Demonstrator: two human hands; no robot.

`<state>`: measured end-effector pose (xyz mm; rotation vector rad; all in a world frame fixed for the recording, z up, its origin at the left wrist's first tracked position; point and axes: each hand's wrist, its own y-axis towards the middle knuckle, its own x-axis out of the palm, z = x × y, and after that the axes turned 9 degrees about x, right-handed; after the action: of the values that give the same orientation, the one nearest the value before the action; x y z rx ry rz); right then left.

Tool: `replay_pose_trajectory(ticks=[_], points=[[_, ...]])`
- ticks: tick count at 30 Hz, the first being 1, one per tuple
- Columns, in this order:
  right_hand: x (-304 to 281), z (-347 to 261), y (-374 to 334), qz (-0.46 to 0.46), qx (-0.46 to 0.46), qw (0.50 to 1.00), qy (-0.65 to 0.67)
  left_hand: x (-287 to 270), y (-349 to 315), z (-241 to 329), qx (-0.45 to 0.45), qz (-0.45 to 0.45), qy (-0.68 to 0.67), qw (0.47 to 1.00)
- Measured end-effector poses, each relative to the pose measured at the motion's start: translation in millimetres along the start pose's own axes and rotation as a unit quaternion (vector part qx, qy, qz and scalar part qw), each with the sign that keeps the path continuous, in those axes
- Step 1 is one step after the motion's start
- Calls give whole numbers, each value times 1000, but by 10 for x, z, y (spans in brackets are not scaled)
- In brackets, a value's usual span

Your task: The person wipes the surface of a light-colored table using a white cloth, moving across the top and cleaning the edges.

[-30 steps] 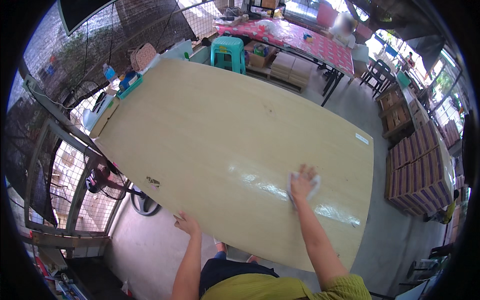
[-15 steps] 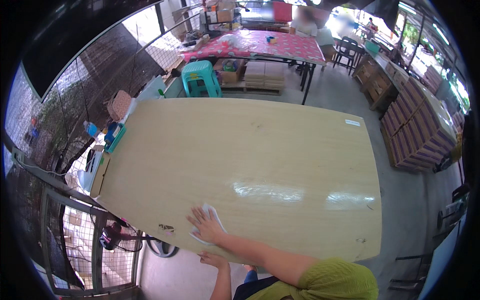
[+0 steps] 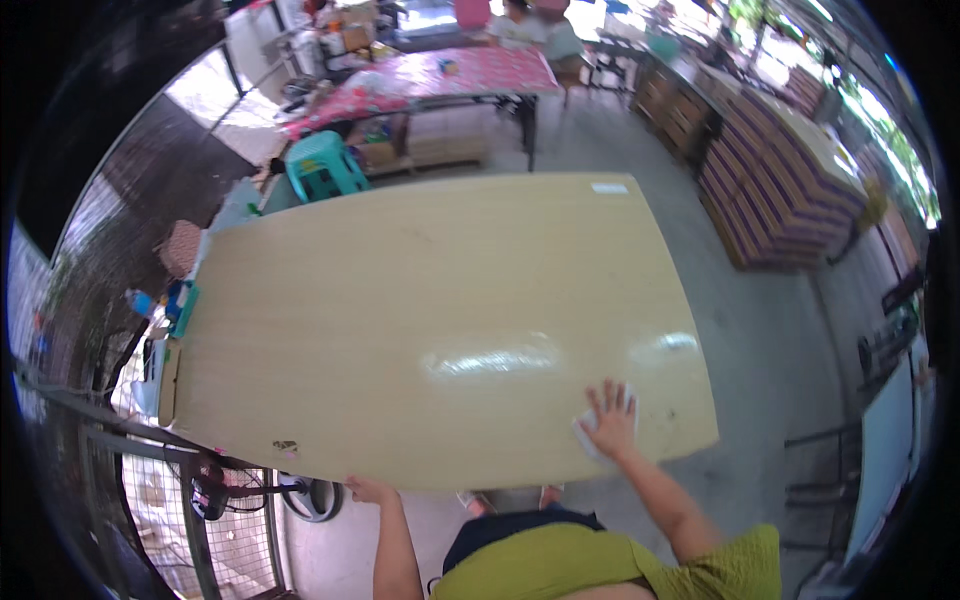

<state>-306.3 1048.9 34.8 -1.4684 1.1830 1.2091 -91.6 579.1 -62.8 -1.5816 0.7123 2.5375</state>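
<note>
A wide, pale wood-grain tabletop (image 3: 400, 290) lies in front of me, glossy where light falls on it. My right hand (image 3: 612, 425) rests palm down near its front right part, fingers spread flat over a white cloth (image 3: 590, 440). Edges of the cloth show beside the palm and fingers. At the tabletop's front edge, left of my body, my left hand (image 3: 372, 489) has its fingers closed on the rim; part of its grip is hidden. A dark worn patch (image 3: 285, 447) marks the surface near the left front edge.
A teal tray (image 3: 185, 310) and a cardboard box (image 3: 170, 385) sit along the left edge. A fan (image 3: 210, 490) stands below it. Beyond are a teal stool (image 3: 325, 165), a pink-covered table (image 3: 440, 75) and seated people. Stacked striped boxes (image 3: 775, 185) stand to the right.
My right hand and the white cloth have moved from the left front of the tabletop to its right front. My left hand stays at the front edge. The view has shifted rightward.
</note>
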Motion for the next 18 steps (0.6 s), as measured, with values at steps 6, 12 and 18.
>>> replay_pose_trajectory(ticks=[6, 12, 18], points=[[-170, 1219, 246, 33, 88, 710, 698, -10, -113, 250, -117, -109, 9, 987], [-677, 1657, -135, 54, 242, 717, 651, 94, 52, 42, -93, -141, 94, 981], [-144, 792, -465, 78, 145, 985, 56, -24, 63, 109, -49, -166, 193, 966]])
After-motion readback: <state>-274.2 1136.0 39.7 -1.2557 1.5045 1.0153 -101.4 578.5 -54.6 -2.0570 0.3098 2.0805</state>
